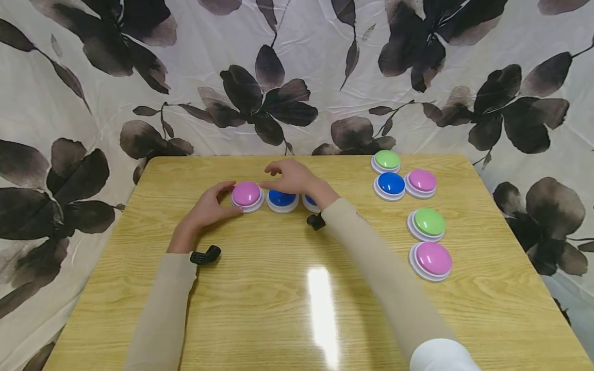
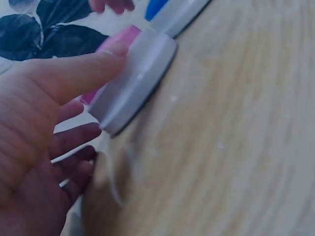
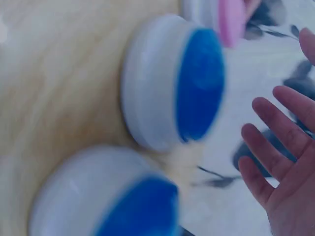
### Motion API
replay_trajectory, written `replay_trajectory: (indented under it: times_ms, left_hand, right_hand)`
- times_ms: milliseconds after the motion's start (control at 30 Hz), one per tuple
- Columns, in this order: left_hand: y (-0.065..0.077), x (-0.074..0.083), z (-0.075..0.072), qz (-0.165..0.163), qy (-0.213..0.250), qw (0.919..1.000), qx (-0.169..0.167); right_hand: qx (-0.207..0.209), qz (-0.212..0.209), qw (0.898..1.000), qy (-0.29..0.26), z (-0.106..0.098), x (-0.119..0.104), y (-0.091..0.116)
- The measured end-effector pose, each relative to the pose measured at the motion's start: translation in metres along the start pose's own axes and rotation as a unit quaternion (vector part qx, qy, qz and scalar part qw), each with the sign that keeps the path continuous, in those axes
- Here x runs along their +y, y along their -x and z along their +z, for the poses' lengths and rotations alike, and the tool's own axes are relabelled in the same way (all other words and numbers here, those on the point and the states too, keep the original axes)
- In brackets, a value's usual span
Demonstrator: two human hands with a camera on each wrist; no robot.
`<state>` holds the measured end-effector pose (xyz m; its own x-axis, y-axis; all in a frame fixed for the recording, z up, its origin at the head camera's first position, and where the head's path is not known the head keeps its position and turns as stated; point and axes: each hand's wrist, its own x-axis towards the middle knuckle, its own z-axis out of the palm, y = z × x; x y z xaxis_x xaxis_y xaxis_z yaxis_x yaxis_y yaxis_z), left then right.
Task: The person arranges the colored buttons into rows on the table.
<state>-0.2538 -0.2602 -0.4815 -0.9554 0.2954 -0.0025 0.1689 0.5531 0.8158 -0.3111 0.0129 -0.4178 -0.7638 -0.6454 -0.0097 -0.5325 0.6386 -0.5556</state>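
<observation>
At the left end of a row, a pink push button (image 1: 246,194) in a white round base sits on the table, its base edge dark against the wood. My left hand (image 1: 209,207) holds it between thumb and fingers; in the left wrist view the thumb (image 2: 83,73) lies along the white base. To its right stand a blue push button (image 1: 282,201) and a second blue one (image 1: 311,204), partly hidden behind my right wrist. My right hand (image 1: 293,178) hovers over the first blue button with its fingers spread, holding nothing.
At the right of the wooden table (image 1: 260,309) stand several more buttons: a green one (image 1: 387,159), a blue one (image 1: 390,184), a pink one (image 1: 422,181), a nearer green one (image 1: 429,222) and a nearer pink one (image 1: 433,259). A flowered cloth (image 1: 185,56) hangs behind the far edge.
</observation>
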Motion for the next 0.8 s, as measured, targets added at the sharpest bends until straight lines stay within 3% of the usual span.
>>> replay_trajectory:
  times_ms: [167, 400, 533, 800]
  left_hand:
    - [0.007, 0.018, -0.012, 0.006, -0.010, 0.9998, 0.016]
    - [0.019, 0.066, -0.020, 0.051, -0.038, 0.9977, 0.025]
    - [0.022, 0.089, -0.014, 0.080, -0.037, 0.9960, 0.013]
    - [0.015, 0.128, 0.013, 0.119, -0.009, 0.9912, -0.058]
  right_hand:
    - [0.027, -0.010, 0.999, -0.021, -0.030, -0.007, 0.022]
    - [0.059, -0.034, 0.997, -0.030, -0.063, -0.010, 0.063]
    - [0.078, -0.036, 0.996, -0.020, -0.080, -0.008, 0.090]
    - [0.114, -0.017, 0.993, -0.032, -0.106, -0.001, 0.142]
